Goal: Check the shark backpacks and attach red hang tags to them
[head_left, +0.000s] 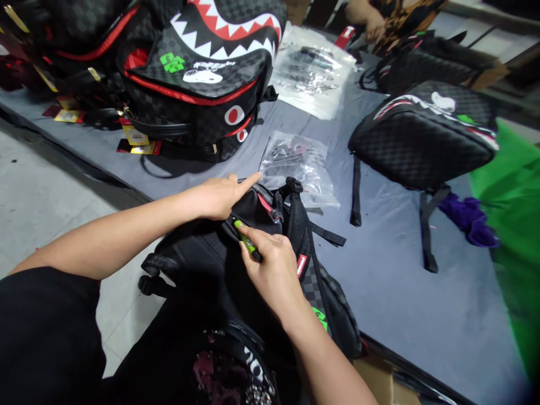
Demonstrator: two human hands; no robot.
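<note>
A black checkered backpack lies against my body at the table's edge, its straps and back panel towards me. My left hand is closed on the bag's upper edge, with the index finger stretched out to the right. In my right hand is a slim lime-green marker-like tool with a black end, its exact kind unclear. The tool's green tip points at the bag's top, just below my left hand. A strip of red trim shows by the strap there.
Shark-mouth backpacks with hang tags stand at the left of the grey-covered table. Clear plastic bags lie in the middle. Another backpack rests at the right, near purple cloth and green fabric. Across the table, a person's hand shows.
</note>
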